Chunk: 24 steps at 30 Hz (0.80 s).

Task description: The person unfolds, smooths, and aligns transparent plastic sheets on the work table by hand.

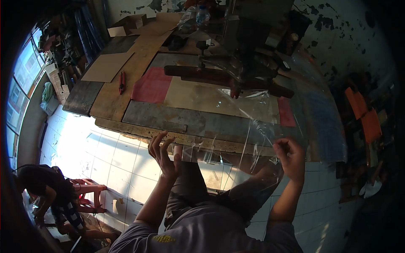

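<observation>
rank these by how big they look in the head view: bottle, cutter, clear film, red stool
1. Clear film: edges faint, but plainly the widest spread
2. Red stool
3. Bottle and cutter: unranked; similar in length, though the bottle looks wider

Grey shirt (211, 230) with yellow print (164, 239)

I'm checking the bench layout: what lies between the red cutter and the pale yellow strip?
In the head view, some brown board shows beside the red cutter, then comes the pink-red panel, which borders the pale yellow strip.
</observation>
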{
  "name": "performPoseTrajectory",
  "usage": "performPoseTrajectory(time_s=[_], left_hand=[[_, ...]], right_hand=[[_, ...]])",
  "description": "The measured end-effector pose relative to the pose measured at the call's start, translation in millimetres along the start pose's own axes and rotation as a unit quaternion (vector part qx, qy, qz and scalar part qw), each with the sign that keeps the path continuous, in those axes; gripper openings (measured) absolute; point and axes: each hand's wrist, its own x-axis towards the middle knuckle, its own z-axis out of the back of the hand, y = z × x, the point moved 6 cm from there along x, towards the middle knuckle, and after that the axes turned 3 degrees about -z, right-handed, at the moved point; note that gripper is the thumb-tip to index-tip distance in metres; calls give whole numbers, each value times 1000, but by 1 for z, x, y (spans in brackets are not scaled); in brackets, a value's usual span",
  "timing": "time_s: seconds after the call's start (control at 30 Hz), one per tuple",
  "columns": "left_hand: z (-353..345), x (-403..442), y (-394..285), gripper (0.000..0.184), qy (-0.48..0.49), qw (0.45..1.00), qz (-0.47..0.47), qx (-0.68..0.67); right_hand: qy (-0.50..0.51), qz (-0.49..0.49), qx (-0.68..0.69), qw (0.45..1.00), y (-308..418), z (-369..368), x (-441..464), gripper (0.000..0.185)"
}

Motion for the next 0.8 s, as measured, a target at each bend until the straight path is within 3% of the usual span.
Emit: performPoseTrajectory(time_s=[0.13,0.2,0.3,0.4,0.47,0.57,0.77,0.8], left_hand=[[-15,33,-52,34,141,968,-19,-208],[-28,48,-80,36,259,898,150,-323],[-41,62,-96,40,230,903,114,-345],[-37,85,-126,47,261,947,-66,-178],[-48,77,-131,47,363,885,-14,-293],[-65,60,-144,49,454,712,161,-511],[-76,60,-163,53,349,499,288,-739],[-73,62,-163,52,359,510,282,-729]], right_hand=[[-10,68,-29,997,15,-16,-30,8],[-15,76,-33,996,17,-20,-41,8],[-28,71,0,997,11,-18,-58,10],[-46,65,37,996,-2,-9,-76,14],[-57,84,33,994,2,-3,-85,14],[-11,123,31,992,2,-8,-96,18],[113,134,61,983,16,-45,-100,38],[124,147,71,979,13,-46,-100,41]])
